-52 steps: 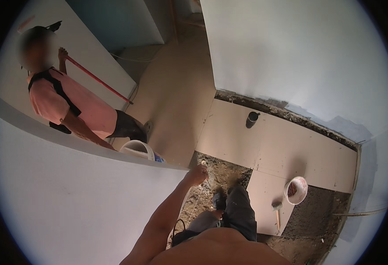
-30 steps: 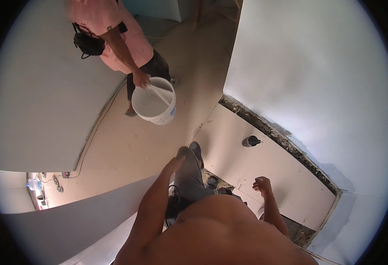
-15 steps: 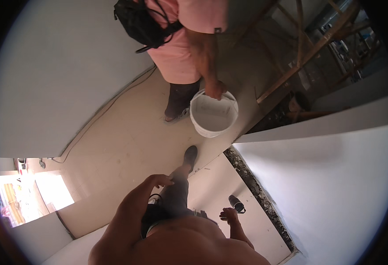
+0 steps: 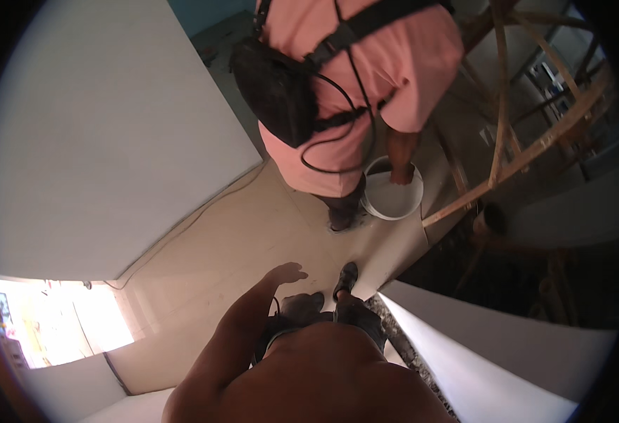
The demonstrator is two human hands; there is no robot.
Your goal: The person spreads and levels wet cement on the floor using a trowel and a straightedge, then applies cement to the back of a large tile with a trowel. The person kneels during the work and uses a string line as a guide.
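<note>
My left hand [image 4: 288, 273] hangs in front of my left side above the tiled floor, its fingers loosely apart and nothing in them. My right hand is out of sight, hidden by my torso or beyond the picture. Ahead of me a person in a pink shirt [image 4: 344, 169] with black straps and a black pouch [image 4: 274, 92] holds a white bucket [image 4: 402, 203] by its rim or handle. The bucket is nearest my right foot, well apart from my hand.
A pale wall [image 4: 112, 141] stands on the left with a cable [image 4: 196, 215] along its foot. A wooden frame [image 4: 514, 162] leans at the far right. Near right, a low white wall [image 4: 492, 359] borders a rough trench edge [image 4: 404, 342]. Bright light falls through an opening [image 4: 77, 317].
I have stepped forward, and my right hand has left the picture along with the dark bottle on the floor. The person with the bucket shows further right, more of their back in view.
</note>
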